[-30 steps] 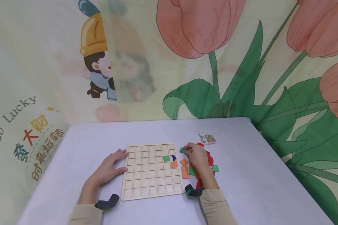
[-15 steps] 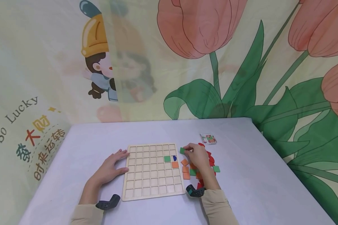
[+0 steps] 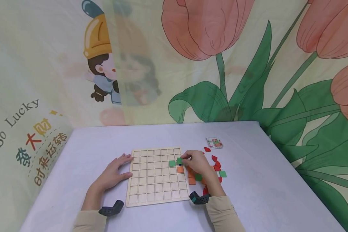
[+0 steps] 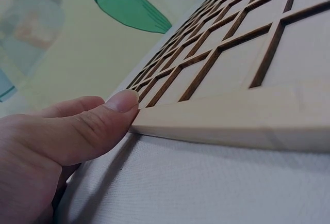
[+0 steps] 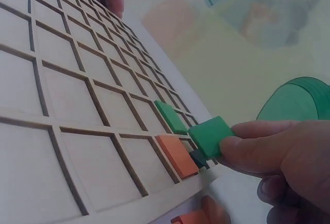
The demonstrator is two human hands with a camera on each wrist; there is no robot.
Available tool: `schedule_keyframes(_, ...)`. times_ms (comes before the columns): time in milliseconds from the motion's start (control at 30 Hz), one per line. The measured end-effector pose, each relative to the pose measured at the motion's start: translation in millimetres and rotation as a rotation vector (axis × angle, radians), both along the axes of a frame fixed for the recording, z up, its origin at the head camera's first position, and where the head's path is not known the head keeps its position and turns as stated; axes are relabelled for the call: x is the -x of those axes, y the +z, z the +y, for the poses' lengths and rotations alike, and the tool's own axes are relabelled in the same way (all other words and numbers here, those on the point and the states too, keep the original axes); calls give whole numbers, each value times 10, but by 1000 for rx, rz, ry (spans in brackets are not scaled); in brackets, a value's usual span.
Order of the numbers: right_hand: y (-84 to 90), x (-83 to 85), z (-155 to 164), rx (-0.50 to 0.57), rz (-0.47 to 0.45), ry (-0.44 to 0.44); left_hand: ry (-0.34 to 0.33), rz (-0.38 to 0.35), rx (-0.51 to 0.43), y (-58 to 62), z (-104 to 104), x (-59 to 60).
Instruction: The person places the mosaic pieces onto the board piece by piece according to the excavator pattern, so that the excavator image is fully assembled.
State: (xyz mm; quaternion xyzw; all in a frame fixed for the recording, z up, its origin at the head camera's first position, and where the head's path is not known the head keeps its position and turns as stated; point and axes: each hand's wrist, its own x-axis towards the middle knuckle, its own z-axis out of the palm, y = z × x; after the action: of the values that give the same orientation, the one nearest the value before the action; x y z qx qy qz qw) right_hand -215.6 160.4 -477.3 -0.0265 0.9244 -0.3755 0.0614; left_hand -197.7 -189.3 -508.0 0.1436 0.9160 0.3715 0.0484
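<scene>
Green square tile (image 5: 210, 137): being pinched flat between thumb and forefinger of the right hand (image 3: 198, 165), hovering just above the right-hand columns of the wooden grid board (image 3: 150, 190), not yet seated in any cell. Lying left of the gripping fingers (image 5: 242, 144), free corner pointing left and far over the board; no long axis to speak of, being square.

Directly beneath the tile: a cell already carrying a dark blue piece (image 5: 198, 158), mostly hidden. Just left of it: a placed green tile (image 3: 172, 163). Just near of it: a placed orange tile (image 5: 177, 154). Held tile overlapping the blue-piece cell in the head view, touching neither neighbour in the wrist view.

Right hand: nearer of the two to the tile and to the filled cells, fingers clenching the tile's right edge.

Left hand (image 3: 113, 172): lying flat on the desk (image 3: 264, 180) at the board's left edge, fingers released and straight, thumb tip (image 4: 121, 101) pressing against the board's side, holding nothing; well apart from the tile.

Loose pieces: orange, green and red ones (image 3: 217, 166) scattered on the desk just right of the board, partly under the right wrist. Small printed card (image 3: 214, 143): lying far right of the pile.
</scene>
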Motion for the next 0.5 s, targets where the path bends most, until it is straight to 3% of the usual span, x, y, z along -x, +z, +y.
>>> schedule_keyframes(233, 16, -54, -79, -20, -3, 136, 1, -1, 5, 18, -1, -5)
schedule_keyframes(500, 4, -85, -193, -93, 8, 219, 12, -2, 5, 35, 7, -19)
